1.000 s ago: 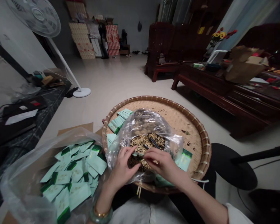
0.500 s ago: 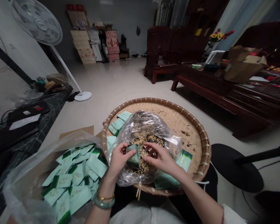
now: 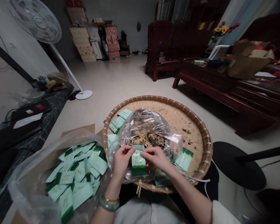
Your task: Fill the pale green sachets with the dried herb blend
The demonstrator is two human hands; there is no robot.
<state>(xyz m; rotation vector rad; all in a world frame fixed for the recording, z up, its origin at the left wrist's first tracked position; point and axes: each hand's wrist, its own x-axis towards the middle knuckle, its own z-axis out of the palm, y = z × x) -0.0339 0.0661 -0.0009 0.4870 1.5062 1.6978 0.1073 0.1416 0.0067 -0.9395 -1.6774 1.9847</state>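
Turned upright since the earlier frame, a pale green paper packet with a dark green band (image 3: 138,161) is now shown in full, and the two hands have been drawn close together around it. Its upper part is pinched by the left hand (image 3: 122,161) on one side and the right hand (image 3: 156,158) on the other, so both grips are closed on the packet. It is now held by both hands, just over the mouth of a clear plastic bag (image 3: 144,123), with the band at the bottom. Inside the bag, dry golden-brown tea leaves (image 3: 147,140) can be seen, with a thin dark stick (image 3: 153,142) lying on them. The bag is set on a round woven bamboo tray (image 3: 154,99). Small stacks of pale green packets (image 3: 123,114) are laid on the tray too. To the left, many more pale green packets (image 3: 81,168) are heaped in a second clear plastic bag (image 3: 21,189). A green jade bangle (image 3: 109,203) is worn on the left wrist.
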